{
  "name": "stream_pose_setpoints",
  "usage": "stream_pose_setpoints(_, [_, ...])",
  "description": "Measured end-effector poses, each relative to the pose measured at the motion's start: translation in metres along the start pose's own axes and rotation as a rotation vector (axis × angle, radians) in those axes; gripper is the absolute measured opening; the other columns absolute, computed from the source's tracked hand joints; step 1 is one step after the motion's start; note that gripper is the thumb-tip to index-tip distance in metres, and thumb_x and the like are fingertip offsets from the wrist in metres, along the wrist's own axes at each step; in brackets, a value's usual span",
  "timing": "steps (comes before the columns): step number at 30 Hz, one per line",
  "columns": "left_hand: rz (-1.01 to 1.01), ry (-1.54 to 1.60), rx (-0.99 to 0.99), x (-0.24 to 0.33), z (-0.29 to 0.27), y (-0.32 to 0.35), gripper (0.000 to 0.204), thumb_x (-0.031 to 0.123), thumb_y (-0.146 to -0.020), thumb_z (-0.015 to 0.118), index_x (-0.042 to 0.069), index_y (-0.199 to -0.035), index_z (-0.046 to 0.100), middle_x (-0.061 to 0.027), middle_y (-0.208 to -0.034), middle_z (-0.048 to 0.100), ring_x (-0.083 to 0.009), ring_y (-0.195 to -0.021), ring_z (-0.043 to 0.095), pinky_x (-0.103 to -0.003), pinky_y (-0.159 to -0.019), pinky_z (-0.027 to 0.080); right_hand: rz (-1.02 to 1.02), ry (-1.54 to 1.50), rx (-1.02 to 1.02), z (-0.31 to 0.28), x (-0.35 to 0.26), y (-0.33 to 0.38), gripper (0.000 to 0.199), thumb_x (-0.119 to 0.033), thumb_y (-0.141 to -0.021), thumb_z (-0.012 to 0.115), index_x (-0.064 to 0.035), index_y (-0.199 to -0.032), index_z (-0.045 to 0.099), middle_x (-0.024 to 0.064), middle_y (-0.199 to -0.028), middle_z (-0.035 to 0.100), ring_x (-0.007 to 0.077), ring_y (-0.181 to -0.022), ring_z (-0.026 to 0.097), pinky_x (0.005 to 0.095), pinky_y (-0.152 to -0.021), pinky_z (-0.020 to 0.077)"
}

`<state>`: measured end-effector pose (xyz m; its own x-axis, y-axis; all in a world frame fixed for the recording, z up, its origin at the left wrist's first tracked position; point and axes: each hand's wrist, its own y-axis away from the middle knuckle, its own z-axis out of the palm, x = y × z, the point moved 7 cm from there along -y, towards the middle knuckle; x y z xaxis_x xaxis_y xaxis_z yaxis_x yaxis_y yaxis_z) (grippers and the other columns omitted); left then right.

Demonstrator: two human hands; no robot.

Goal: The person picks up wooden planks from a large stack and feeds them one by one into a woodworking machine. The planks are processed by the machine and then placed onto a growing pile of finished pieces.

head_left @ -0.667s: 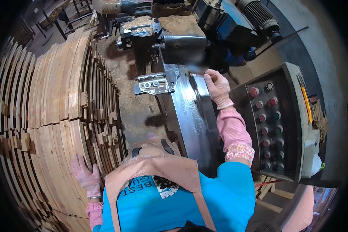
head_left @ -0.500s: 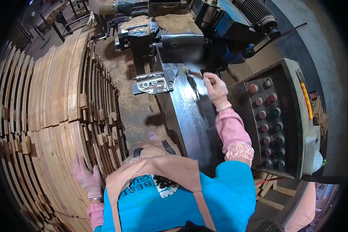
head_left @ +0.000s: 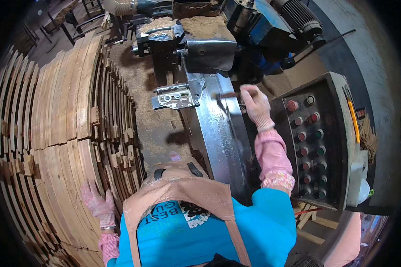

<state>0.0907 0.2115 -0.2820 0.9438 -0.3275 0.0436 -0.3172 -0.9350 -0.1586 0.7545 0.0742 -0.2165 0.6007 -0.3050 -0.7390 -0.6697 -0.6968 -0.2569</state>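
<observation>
My right hand (head_left: 255, 107) is closed around the brown handle of a small brush (head_left: 228, 95), its head pointing left over the metal machine bed (head_left: 223, 138). Wet-looking shiny streaks cover part of the bed's surface; whether the brush tip touches it, I cannot tell. A metal guide block with bolts (head_left: 177, 95) is fixed at the bed's left edge, just left of the brush. Off to the left, my left hand (head_left: 98, 204) lies with fingers apart on the top of a stack of wooden boards (head_left: 62, 173). Both hands wear thin pale gloves.
On the right stands a slanted control panel (head_left: 309, 142) with red and green buttons, and a yellow-handled tool (head_left: 353, 116) on its side. Beyond the bed are a dark metal hood (head_left: 209, 53), sawdust heaps and a motor (head_left: 298, 20). Sawdust litters the floor (head_left: 158, 133).
My right hand and the brush have moved a little toward me and to the right along the bed. My left hand stays on the boards.
</observation>
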Motion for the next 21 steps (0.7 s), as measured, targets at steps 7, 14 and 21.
stream_pose_setpoints(7, [0.033, -0.011, 0.012, 0.006, -0.010, -0.003, 0.092, 0.014, -0.073, 0.083, 0.012, -0.156, 0.043, -0.0162, -0.163, 0.040, -0.0413, -0.152, 0.033, -0.054, -0.126, 0.027, -0.060, -0.109, 0.102, 0.035, 0.022, -0.092, 0.021, -0.028, -0.099, 0.071, -0.0098, -0.107, 0.075, 0.0063, -0.084, 0.075, 0.0158, -0.076, 0.070, 0.0317, -0.074, 0.0560])
stream_pose_setpoints(14, [-0.096, -0.140, -0.060, 0.001, 0.008, 0.000, 0.101, 0.012, -0.072, 0.081, 0.009, -0.160, 0.033, -0.0226, -0.164, 0.036, -0.0422, -0.153, 0.030, -0.057, -0.127, 0.022, -0.329, -0.699, 0.206, -0.081, -0.108, -0.145, 0.015, -0.015, -0.103, 0.068, -0.0037, -0.112, 0.072, 0.0015, -0.087, 0.068, 0.0080, -0.072, 0.060, 0.0228, -0.066, 0.0486])
stream_pose_setpoints(21, [-0.109, -0.231, -0.061, -0.005, 0.036, 0.007, 0.101, 0.008, -0.072, 0.073, 0.001, -0.161, 0.028, -0.0285, -0.161, 0.036, -0.0457, -0.150, 0.034, -0.059, -0.127, 0.019, -0.394, -0.560, 0.328, -0.017, -0.143, -0.289, 0.022, -0.023, -0.104, 0.068, -0.0058, -0.116, 0.072, 0.0019, -0.090, 0.070, 0.0103, -0.075, 0.063, 0.0251, -0.071, 0.0514])
